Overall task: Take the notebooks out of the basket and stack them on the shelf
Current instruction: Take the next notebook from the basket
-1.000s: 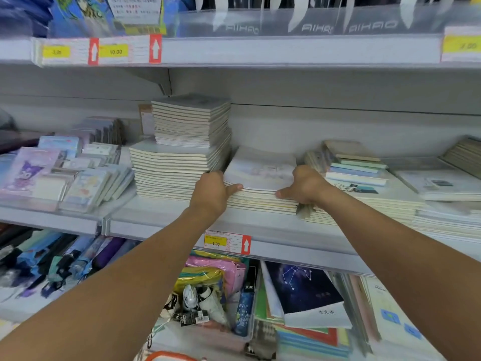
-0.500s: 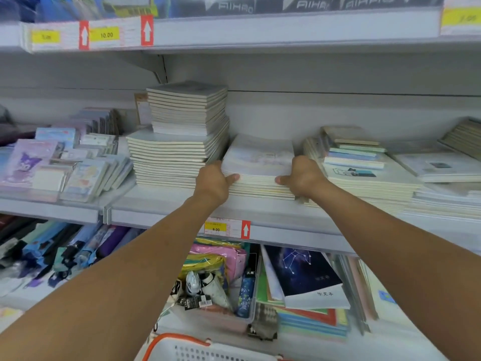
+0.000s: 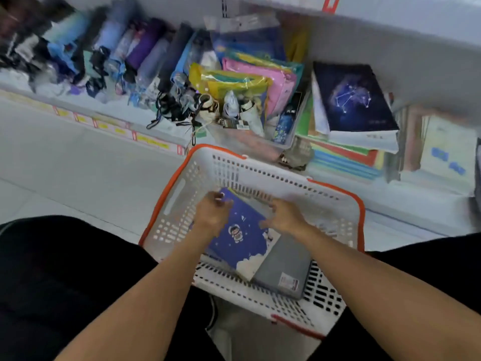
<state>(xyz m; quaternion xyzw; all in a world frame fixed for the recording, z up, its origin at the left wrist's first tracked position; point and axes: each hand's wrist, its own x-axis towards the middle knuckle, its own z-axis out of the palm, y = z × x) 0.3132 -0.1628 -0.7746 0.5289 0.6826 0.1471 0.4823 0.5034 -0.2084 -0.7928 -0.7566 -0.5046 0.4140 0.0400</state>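
Left hand (image 3: 212, 217) and right hand (image 3: 283, 217) reach into basket (image 3: 179, 188), flanking blue astronaut notebook (image 3: 239, 238) for lift; grip blurred, cannot tell

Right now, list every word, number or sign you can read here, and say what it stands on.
No text here reads clearly.
Grey notebook in the basket: sticker, print too small.
Dark star-pattern book: pale lettering, blurred.
Shelf-edge price tags: yellow and red, numbers blurred.
Blue astronaut notebook: picture only, no legible words.
Pale book at right: blue characters, smeared.
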